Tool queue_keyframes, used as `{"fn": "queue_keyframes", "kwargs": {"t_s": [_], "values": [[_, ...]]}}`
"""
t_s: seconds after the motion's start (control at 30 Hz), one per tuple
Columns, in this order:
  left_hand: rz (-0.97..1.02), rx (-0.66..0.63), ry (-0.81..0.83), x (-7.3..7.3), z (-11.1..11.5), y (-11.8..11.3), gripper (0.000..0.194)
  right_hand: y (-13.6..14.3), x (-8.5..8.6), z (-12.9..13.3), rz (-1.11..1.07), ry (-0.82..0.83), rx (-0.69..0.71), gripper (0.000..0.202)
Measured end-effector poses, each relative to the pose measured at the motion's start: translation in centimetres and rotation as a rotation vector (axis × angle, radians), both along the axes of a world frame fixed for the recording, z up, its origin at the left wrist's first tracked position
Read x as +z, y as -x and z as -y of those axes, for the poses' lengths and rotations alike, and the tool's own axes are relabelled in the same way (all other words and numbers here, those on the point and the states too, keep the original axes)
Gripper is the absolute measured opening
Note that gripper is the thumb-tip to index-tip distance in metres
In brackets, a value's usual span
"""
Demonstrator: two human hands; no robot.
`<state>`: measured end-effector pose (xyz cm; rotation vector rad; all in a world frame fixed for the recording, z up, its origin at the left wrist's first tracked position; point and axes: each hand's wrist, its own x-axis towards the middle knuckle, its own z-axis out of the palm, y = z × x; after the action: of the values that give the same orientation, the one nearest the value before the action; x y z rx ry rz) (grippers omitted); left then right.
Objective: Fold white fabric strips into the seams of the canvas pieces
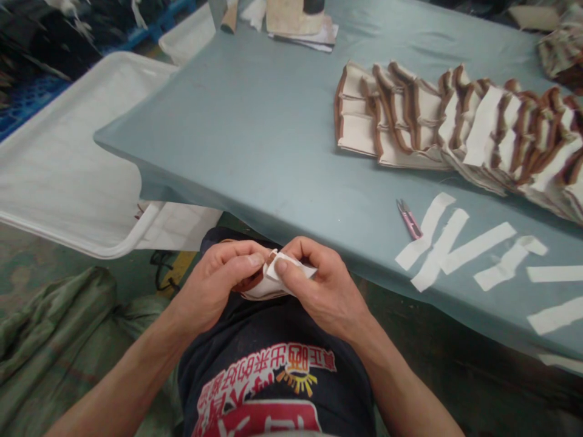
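Observation:
Close to my body, just off the table's front edge, my left hand pinches the brown-edged side of a small white fabric piece. My right hand grips the same piece from the other side, its thumb pressing a white strip against it. Fingers of both hands hide much of the cloth. On the table to the right lie pink-handled thread snips and several loose white strips. Behind them, a long row of cream fabric pieces with brown edging lies overlapped.
A blue-grey cloth covers the table. White plastic bins stand at its left. Papers and a beige object sit at the far edge. A green sack lies at lower left. More fabric is heaped far right.

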<state>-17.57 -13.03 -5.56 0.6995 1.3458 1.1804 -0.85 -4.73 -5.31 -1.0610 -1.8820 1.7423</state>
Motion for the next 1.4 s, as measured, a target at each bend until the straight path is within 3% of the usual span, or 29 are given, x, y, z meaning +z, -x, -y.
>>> {"fn": "queue_keyframes", "kwargs": {"t_s": [0.2, 0.47, 0.63, 0.83, 1.0, 1.17, 1.4], "values": [[-0.047, -0.053, 0.030, 0.4, 0.7, 0.0, 0.015, 0.1, -0.4, 0.1, 0.000, -0.052, -0.008, 0.022], [-0.429, 0.054, 0.024, 1.3, 0.2, -2.1, 0.012, 0.2, -0.8, 0.5, -0.007, -0.073, -0.034, 0.023], [-0.673, 0.156, -0.107, 1.4, 0.8, -3.7, 0.015, 0.1, -1.0, 0.7, -0.061, 0.051, -0.018, 0.029], [-0.862, 0.224, -0.170, 0.4, 1.3, -4.7, 0.012, 0.4, -2.2, 0.8, -0.197, 0.179, 0.095, 0.033], [-0.760, 0.167, -0.131, -0.1, 1.4, -4.4, 0.014, 0.6, -3.3, 1.0, -0.251, 0.217, 0.150, 0.036], [-0.653, 0.148, -0.120, -0.1, 1.5, -4.3, 0.015, 0.8, -3.4, 1.0, -0.265, 0.207, 0.171, 0.037], [-0.685, 0.222, -0.116, -0.4, 1.4, -4.0, 0.014, 1.8, -3.0, 2.1, -0.176, 0.037, 0.011, 0.034]]}}
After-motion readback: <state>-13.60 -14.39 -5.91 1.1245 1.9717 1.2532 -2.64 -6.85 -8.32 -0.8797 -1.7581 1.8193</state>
